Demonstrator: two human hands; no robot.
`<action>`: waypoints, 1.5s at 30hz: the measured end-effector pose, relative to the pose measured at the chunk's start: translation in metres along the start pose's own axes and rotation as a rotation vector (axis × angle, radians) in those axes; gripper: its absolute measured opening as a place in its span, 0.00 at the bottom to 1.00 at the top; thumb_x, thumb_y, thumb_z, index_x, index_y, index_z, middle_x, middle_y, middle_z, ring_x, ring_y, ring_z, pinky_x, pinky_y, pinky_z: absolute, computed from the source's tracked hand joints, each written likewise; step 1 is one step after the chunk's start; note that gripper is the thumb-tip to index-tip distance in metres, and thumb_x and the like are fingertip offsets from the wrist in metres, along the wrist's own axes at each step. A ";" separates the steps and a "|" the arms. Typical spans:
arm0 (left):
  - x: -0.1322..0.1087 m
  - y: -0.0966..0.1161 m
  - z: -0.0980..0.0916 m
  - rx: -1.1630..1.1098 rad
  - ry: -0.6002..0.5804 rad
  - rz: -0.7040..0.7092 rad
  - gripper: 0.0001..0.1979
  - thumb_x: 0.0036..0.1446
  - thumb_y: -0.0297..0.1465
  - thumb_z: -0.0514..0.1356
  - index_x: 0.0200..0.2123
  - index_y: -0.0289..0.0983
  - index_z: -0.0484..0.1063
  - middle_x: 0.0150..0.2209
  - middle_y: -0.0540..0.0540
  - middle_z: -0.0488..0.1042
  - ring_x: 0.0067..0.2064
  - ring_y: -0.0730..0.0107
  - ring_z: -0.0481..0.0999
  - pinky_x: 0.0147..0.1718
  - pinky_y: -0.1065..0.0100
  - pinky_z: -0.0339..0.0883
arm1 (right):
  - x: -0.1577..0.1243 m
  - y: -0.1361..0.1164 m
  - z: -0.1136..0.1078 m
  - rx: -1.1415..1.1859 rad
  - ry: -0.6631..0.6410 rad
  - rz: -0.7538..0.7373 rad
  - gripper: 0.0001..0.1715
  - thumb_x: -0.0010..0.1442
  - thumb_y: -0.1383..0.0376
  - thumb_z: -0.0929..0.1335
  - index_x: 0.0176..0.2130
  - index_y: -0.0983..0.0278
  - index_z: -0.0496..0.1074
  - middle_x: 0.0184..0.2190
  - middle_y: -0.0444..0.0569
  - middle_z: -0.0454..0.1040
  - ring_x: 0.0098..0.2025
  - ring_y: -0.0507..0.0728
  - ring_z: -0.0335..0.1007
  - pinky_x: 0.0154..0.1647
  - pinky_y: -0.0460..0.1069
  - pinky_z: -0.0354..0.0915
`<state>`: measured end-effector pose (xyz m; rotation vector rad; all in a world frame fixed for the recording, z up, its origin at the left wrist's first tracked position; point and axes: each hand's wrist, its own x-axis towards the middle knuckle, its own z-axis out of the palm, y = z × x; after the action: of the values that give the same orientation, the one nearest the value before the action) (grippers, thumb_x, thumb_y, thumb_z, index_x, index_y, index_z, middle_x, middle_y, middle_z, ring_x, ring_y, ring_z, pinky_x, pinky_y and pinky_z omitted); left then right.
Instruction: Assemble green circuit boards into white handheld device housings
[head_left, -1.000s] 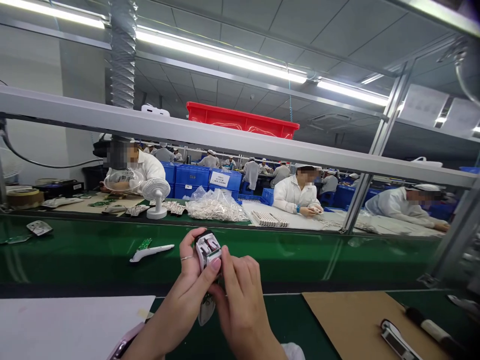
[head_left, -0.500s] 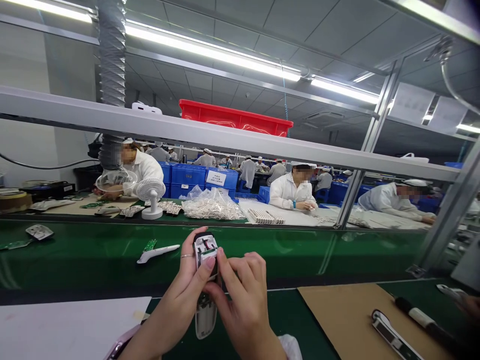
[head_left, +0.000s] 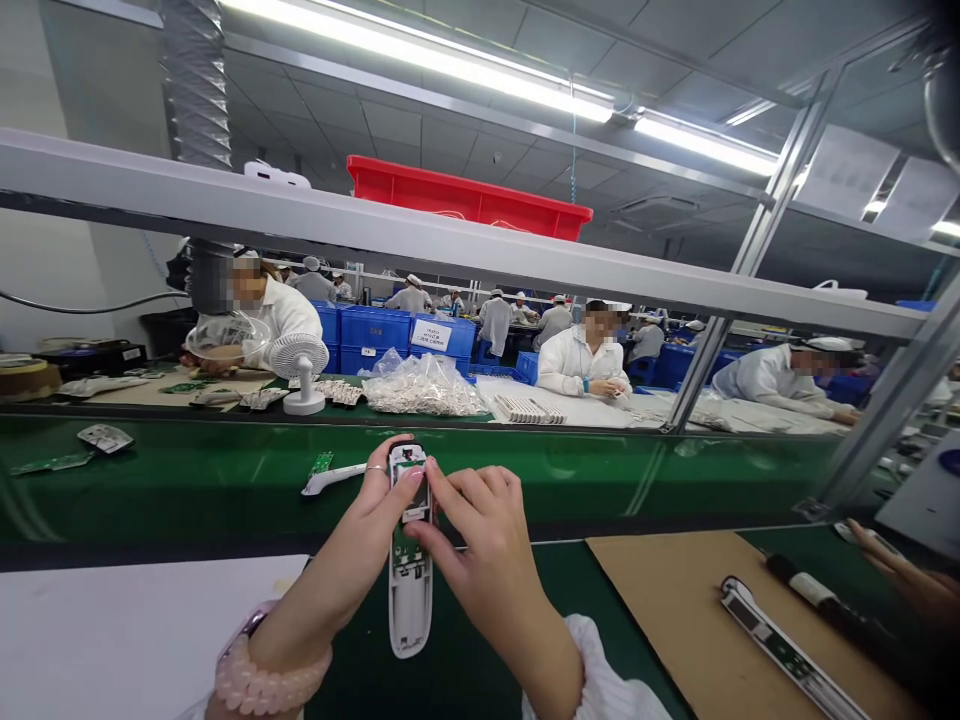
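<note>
While your left hand (head_left: pixel 367 535) grasps the open white casing (head_left: pixel 410 610) near its upper end, its fingers curl behind the left edge and its thumb lies across the front, over the exposed inner parts. Your right hand (head_left: pixel 484 550) meets the casing from the other side: the index fingertip touches its upper right edge and the thumb sits lower, at the green circuit board (head_left: pixel 407 548); whether these two pinch or merely rest there, you cannot tell. Below your fingers, the casing's long lower end extends free above the green desk (head_left: pixel 360 640). Just beyond your left fingers lies a white part (head_left: pixel 334 480) with a small green board (head_left: pixel 321 462) at its end. To the right of your right fingers, a second open casing (head_left: pixel 787 650) rests on brown cardboard (head_left: pixel 645 610). Well beyond your fingers, a white sheet (head_left: pixel 432 335) on a blue crate (head_left: pixel 465 340) carries printed lines too blurred to read, and a smaller label (head_left: pixel 368 352) on a neighbouring crate (head_left: pixel 351 360) is equally illegible.
</note>
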<state>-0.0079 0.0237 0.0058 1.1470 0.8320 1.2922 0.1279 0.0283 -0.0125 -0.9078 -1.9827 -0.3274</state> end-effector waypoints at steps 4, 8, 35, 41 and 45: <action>0.002 -0.005 -0.001 -0.058 -0.008 -0.028 0.23 0.59 0.45 0.55 0.57 0.51 0.55 0.46 0.49 0.70 0.47 0.65 0.70 0.45 0.67 0.62 | 0.000 0.002 0.002 0.045 0.002 0.076 0.22 0.60 0.60 0.69 0.54 0.59 0.68 0.32 0.45 0.72 0.36 0.56 0.60 0.43 0.56 0.55; 0.006 -0.005 -0.004 -0.099 0.039 -0.035 0.24 0.58 0.43 0.57 0.57 0.49 0.57 0.39 0.49 0.72 0.41 0.68 0.72 0.39 0.69 0.65 | 0.000 0.010 0.008 0.374 -0.094 0.260 0.26 0.59 0.58 0.69 0.56 0.57 0.64 0.36 0.46 0.71 0.39 0.56 0.64 0.43 0.54 0.60; 0.026 -0.026 -0.004 0.049 0.037 0.064 0.31 0.59 0.42 0.55 0.62 0.45 0.47 0.53 0.41 0.70 0.52 0.58 0.71 0.47 0.61 0.66 | -0.007 0.018 0.047 1.077 -0.329 0.680 0.32 0.56 0.41 0.63 0.48 0.63 0.66 0.36 0.48 0.72 0.37 0.55 0.70 0.38 0.48 0.66; 0.062 -0.052 -0.034 0.440 0.087 0.031 0.31 0.61 0.43 0.51 0.64 0.38 0.47 0.61 0.36 0.61 0.61 0.58 0.61 0.54 0.61 0.60 | -0.059 0.110 0.014 0.396 -0.341 0.835 0.21 0.53 0.47 0.66 0.36 0.61 0.72 0.29 0.46 0.73 0.32 0.57 0.70 0.32 0.49 0.63; 0.097 -0.069 -0.082 0.778 0.203 -0.044 0.21 0.60 0.36 0.57 0.55 0.36 0.62 0.55 0.39 0.66 0.53 0.55 0.68 0.50 0.49 0.64 | -0.125 0.190 -0.052 -0.146 -0.322 1.005 0.18 0.53 0.53 0.62 0.35 0.61 0.72 0.23 0.53 0.72 0.25 0.65 0.70 0.26 0.55 0.61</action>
<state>-0.0522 0.1392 -0.0697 1.5917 1.5845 1.0752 0.3358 0.0730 -0.1086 -1.9948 -1.5238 0.2718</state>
